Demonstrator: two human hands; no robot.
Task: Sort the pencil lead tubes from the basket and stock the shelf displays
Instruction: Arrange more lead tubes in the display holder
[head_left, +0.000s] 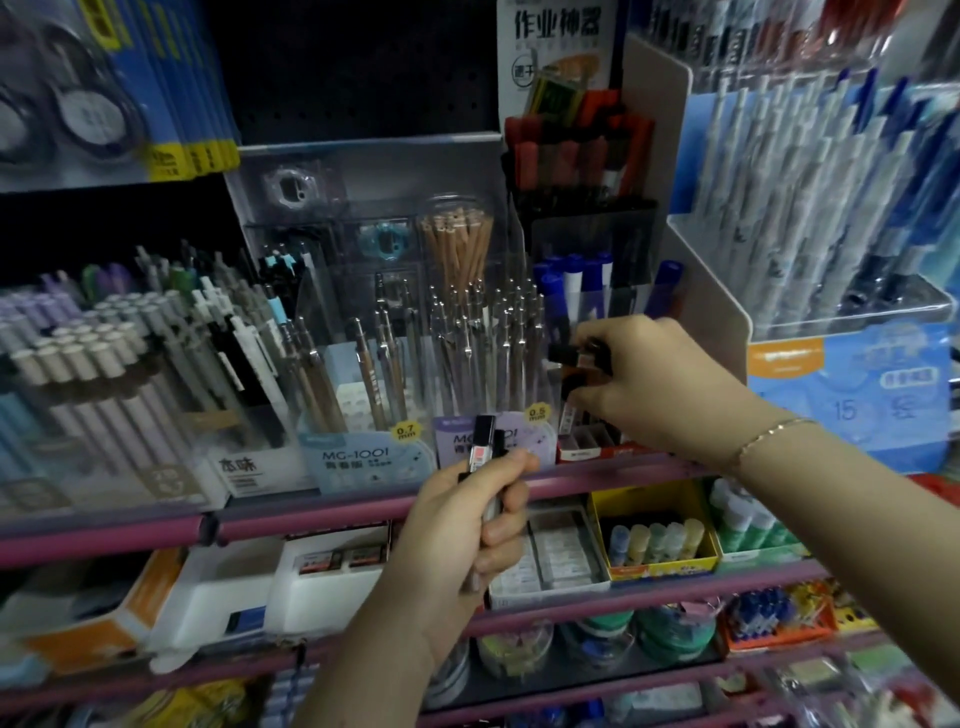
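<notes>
Two hands, left (457, 525) and right (649, 384), each gripping slim black-capped pencil lead tubes (485, 457), clear-bodied, red-labelled.

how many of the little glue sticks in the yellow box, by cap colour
In the yellow box, the glue sticks tally by cap colour as:
blue: 1
yellow: 2
green: 1
pale, whitish: 1
total: 5
</notes>
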